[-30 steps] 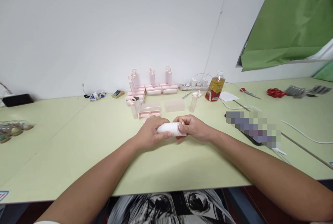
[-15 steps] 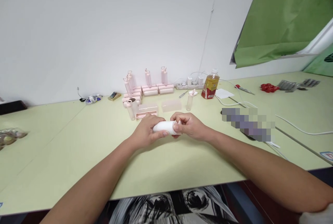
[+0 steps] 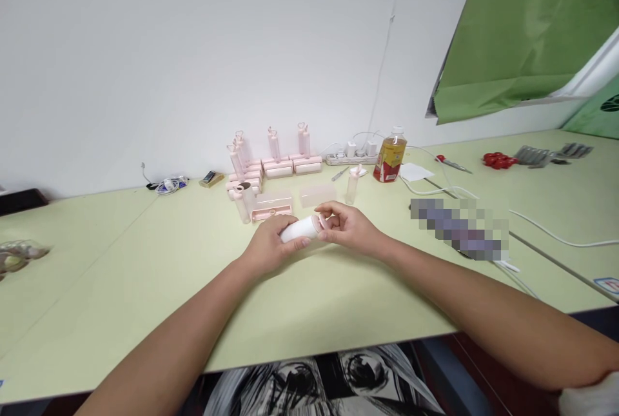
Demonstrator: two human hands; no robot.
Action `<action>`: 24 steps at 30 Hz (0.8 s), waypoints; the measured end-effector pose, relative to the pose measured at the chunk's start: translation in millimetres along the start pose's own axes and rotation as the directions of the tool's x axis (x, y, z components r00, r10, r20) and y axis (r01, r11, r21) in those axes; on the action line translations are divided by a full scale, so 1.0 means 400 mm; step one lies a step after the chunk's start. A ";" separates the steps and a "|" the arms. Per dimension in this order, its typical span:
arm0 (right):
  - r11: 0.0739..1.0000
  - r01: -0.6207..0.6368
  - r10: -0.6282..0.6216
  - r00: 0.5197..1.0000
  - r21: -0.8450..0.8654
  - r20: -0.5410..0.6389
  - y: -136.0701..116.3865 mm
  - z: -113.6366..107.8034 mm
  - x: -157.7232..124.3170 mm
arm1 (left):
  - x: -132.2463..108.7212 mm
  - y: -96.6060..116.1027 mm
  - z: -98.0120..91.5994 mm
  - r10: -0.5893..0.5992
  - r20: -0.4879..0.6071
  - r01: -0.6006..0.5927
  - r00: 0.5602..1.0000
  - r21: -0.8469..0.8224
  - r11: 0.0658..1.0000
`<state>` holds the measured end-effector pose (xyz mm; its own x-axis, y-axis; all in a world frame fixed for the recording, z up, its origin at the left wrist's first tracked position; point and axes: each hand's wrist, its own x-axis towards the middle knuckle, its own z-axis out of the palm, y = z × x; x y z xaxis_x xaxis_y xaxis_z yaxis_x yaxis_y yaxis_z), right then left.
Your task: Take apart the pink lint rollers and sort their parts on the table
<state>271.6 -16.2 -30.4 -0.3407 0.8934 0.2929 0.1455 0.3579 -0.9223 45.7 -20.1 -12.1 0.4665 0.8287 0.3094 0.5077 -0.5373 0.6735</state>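
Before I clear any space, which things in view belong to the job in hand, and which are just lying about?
Likely part of the job:
white roll, in the left hand
pink end piece, touched by the right hand
open pink tray
translucent pink cover
standing pink tube
pink cases behind

Probably just lying about:
drink bottle
power strip
white paper
coiled cable

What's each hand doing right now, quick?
Left hand: closed around the white roll.
Right hand: closed on the pink end piece at the roll's end.
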 end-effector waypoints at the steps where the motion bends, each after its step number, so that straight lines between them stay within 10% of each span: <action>1: 0.999 0.006 -0.006 1.000 -0.046 -0.005 -0.001 -0.001 -0.001 | -0.001 0.001 0.001 -0.008 -0.005 0.008 1.000 0.006 1.000; 16: 0.987 0.049 -0.049 0.999 -0.153 0.001 -0.015 0.013 -0.002 | -0.008 0.005 0.021 -0.120 -0.044 0.120 0.992 0.003 0.993; 24: 0.995 -0.007 0.003 0.999 -0.100 -0.046 0.004 0.000 0.011 | -0.003 0.001 0.026 -0.196 -0.137 0.157 0.971 -0.254 0.954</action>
<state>270.3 -11.8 -30.7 -0.2975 0.9058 0.3017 0.2404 0.3769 -0.8945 52.8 -23.0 -19.3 0.2544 0.9315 0.2602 0.3736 -0.3428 0.8620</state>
